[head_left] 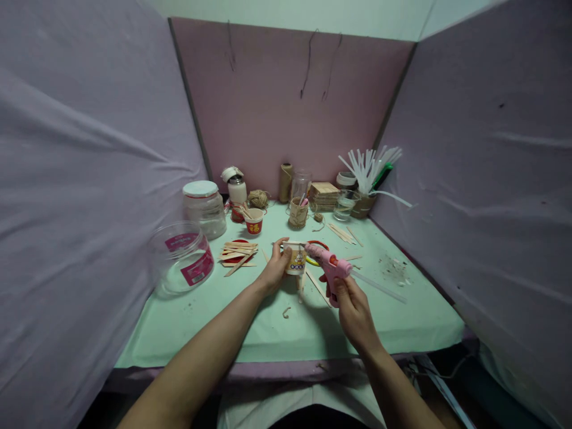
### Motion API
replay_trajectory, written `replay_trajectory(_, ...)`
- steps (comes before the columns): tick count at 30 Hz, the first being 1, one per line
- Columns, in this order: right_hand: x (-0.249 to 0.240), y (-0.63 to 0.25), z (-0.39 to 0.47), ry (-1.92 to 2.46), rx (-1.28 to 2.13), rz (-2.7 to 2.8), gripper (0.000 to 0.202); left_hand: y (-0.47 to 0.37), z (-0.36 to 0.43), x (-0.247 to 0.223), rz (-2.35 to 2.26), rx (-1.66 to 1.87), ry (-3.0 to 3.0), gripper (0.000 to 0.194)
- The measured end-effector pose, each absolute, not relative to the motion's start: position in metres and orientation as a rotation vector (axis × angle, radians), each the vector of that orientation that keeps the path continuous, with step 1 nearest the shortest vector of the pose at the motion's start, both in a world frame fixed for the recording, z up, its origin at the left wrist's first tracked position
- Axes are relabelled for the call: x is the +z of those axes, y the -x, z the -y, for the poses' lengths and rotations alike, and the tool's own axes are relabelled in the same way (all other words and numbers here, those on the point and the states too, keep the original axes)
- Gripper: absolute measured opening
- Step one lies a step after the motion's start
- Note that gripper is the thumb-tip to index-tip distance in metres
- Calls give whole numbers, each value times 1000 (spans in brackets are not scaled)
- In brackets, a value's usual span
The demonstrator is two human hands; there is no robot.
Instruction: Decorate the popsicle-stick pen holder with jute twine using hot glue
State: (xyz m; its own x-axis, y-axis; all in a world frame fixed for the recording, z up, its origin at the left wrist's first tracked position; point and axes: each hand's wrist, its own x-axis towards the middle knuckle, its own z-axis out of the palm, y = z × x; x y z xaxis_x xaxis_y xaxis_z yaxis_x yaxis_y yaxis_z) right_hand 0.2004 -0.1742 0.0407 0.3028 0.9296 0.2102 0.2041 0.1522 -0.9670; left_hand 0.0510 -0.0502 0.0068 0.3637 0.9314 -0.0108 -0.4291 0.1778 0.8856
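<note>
My left hand [277,267] is closed around a small white paper cup [297,260] with a printed figure, raised over the middle of the table. In my right hand [351,301] is a pink glue gun [333,269], held by its handle. The gun's nozzle is at the cup's upper right rim; whether it touches cannot be made out. A clear glue stick [379,287] juts from the gun's back. Below the cup lie wooden sticks [318,287] and a small curled scrap [286,312]. Behind the gun is a red and yellow ring-shaped thing [318,245].
On the green table [201,333], left, stand a clear plastic tub [196,266], a lidded jar [205,208], a red cup [254,221] and piled sticks [239,253]. Behind are a twine-wrapped cup [298,214], stacked wood pieces [323,196], a water bowl [344,205] and glue sticks [366,173].
</note>
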Motion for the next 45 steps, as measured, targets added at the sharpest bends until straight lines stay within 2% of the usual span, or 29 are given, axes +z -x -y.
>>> replay_trajectory(45,39,-200,174,1343,741,1171,49,-50,48,1,-685,1061,-991,74)
